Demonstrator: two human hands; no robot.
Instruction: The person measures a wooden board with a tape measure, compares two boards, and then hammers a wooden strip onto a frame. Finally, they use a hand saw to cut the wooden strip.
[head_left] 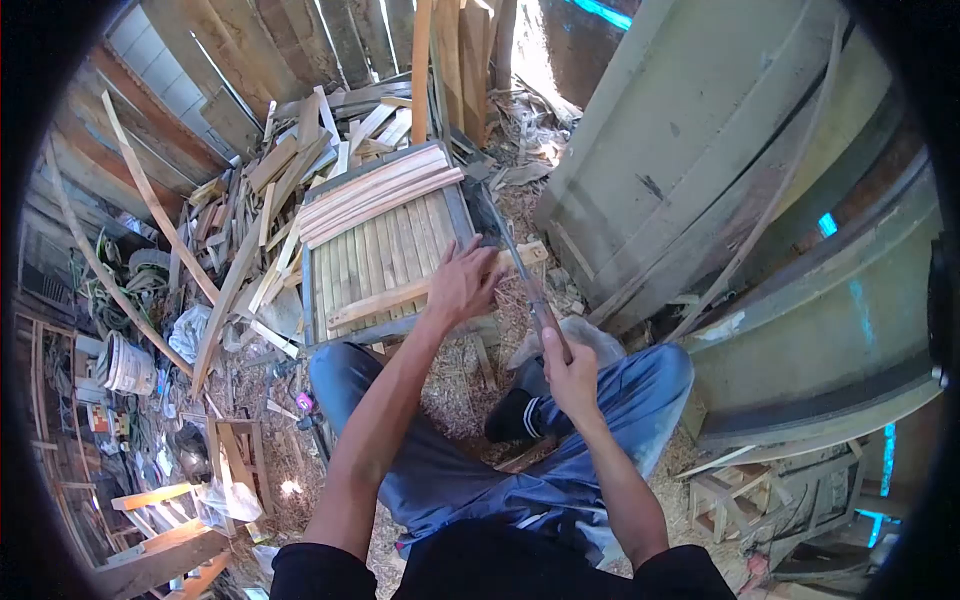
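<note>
My left hand (463, 285) is closed over a pale wooden strip (385, 301) that lies across the near end of a slatted wooden panel (400, 235). The strip's right end sticks out past the panel's edge. In my right hand (572, 380) is the brown handle of a long, narrow-bladed tool (525, 262), which looks like a machete or a saw. Its grey blade points away from me and crosses over the strip just right of my left fingers. More thin strips (380, 195) lie side by side on the panel's far part.
A heap of wood offcuts (290, 170) lies beyond and left of the panel. Large greenish boards (665, 150) lean at the right. A white bucket (130, 365) stands at far left. Shavings (450, 390) cover the floor between my legs.
</note>
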